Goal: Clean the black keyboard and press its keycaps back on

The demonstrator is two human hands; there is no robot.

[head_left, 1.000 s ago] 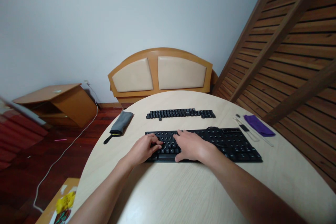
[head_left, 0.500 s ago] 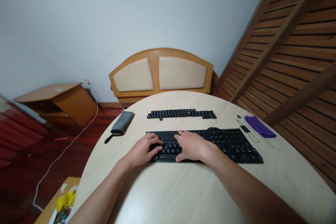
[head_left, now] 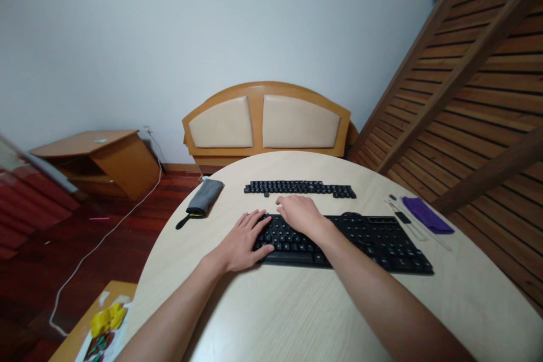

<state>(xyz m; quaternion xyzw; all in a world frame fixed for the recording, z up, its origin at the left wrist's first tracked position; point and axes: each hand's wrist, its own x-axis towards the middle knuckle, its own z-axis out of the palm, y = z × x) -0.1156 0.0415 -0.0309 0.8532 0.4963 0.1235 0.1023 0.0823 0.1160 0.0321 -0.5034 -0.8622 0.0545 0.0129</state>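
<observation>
On the table lies a black keyboard (head_left: 382, 243), the middle part of it hidden under my right forearm. My left hand (head_left: 246, 242) rests at its left end, fingers spread over the keys and thumb near the front row. Beyond the keyboard's back edge reaches my right hand (head_left: 299, 214), fingers pointing left and slightly bent, with nothing visible in them. Just ahead of those fingertips, a single black keycap (head_left: 266, 195) sits apart, in front of a long block of black keycaps (head_left: 292, 187) laid out in rows.
A grey pouch (head_left: 205, 198) lies at the table's left edge. To the right are a purple cloth (head_left: 426, 215), a small black piece (head_left: 403, 217) and thin wire-like tools (head_left: 418, 232). The round table (head_left: 271, 311) stands before a wooden headboard (head_left: 258, 119).
My right hand has lifted off the keys and moved forward toward the lone keycap. The left hand has opened out flatter over the keyboard's left end. The view has shifted slightly.
</observation>
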